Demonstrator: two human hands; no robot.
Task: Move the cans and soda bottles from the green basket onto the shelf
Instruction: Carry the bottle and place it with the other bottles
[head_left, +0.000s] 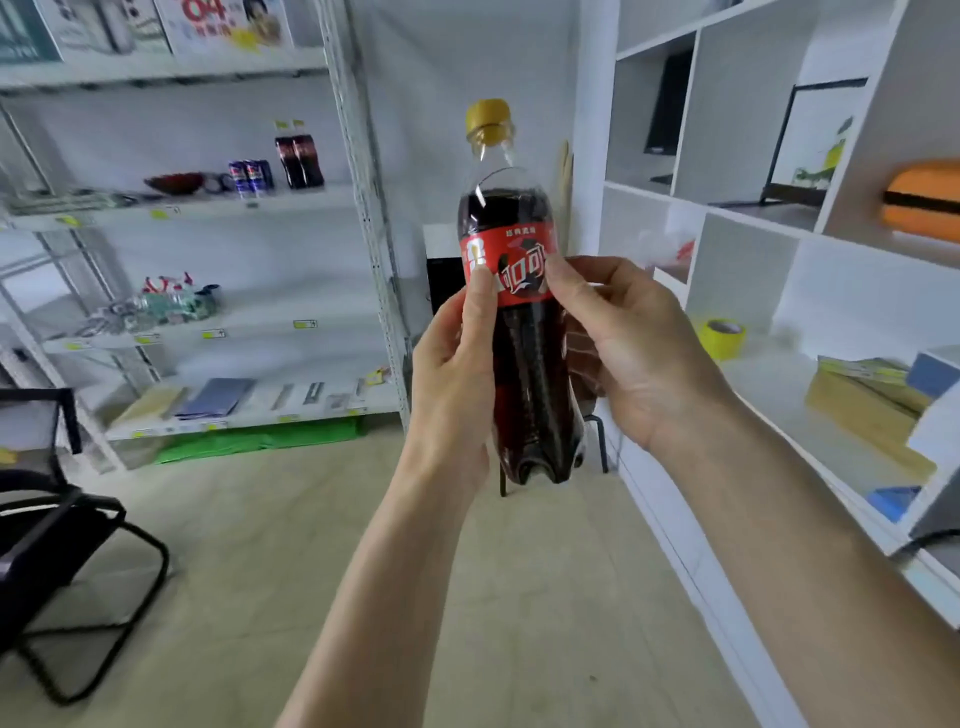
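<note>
I hold a cola bottle (519, 332) upright in mid-air at the centre of the head view; it has a yellow cap, a red label and dark soda. My left hand (454, 374) grips its left side, thumb on the label. My right hand (631, 348) grips its right side, thumb also on the label. On the metal shelf (291, 200) at the left stand two cola bottles (300, 156) and two blue cans (251, 176). The green basket is not in view.
A white cubby unit (753, 223) fills the right, holding a yellow tape roll (723, 338), boxes and an orange object. A black chair (57, 519) stands at lower left. Lower metal shelves carry small bottles and flat packets. The beige floor lies open below my arms.
</note>
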